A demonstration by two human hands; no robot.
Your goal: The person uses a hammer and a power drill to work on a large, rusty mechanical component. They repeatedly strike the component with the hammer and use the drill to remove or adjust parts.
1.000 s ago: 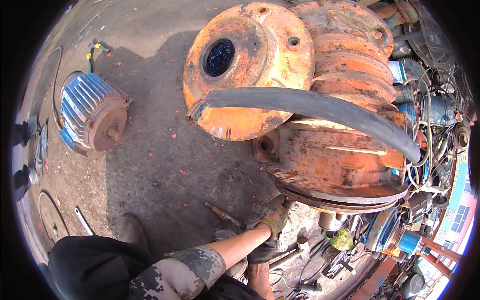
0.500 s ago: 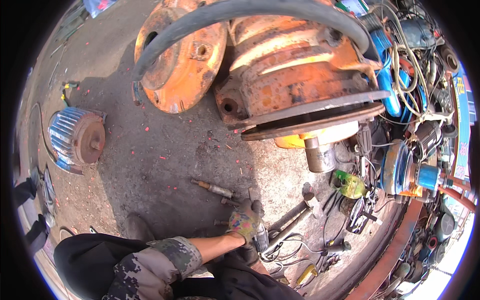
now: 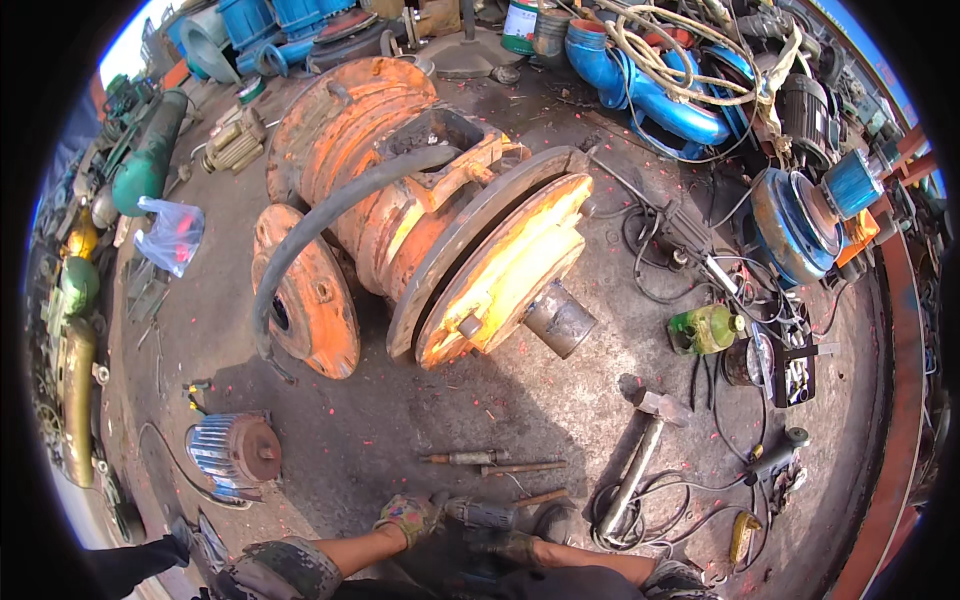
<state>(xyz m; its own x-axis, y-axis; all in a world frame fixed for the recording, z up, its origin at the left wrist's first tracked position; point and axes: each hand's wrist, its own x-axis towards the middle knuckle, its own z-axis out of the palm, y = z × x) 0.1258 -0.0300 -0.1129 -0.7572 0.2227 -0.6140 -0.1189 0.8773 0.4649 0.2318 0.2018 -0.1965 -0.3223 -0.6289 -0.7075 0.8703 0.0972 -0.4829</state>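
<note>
Low in the view, my left hand (image 3: 410, 520), in a patterned glove, grips the near end of a grey power tool (image 3: 478, 513). My right hand (image 3: 505, 543), also gloved, is closed beside that tool's body; what it holds is hard to make out. Just beyond lie a metal shaft (image 3: 460, 457) and thin rods (image 3: 525, 468). A long-handled hammer (image 3: 635, 470) lies to their right among cable coils. Above stands a large rusty orange housing (image 3: 360, 170) with a flanged plate (image 3: 500, 270); a detached orange disc (image 3: 325, 315) rests left of it, with a black hose (image 3: 300, 240) over it.
A blue motor (image 3: 230, 450) sits left on the floor, near another person's dark-trousered legs (image 3: 135, 565). At right are a blue-flanged assembly (image 3: 780, 230), a green bottle (image 3: 700, 330) and a tool case (image 3: 795, 365). Blue pipes, ropes and machinery (image 3: 690, 110) crowd the back.
The head view has swung up and widened, showing the back of the yard. My hands have drawn toward the lower edge with the power tool, away from below the orange housing.
</note>
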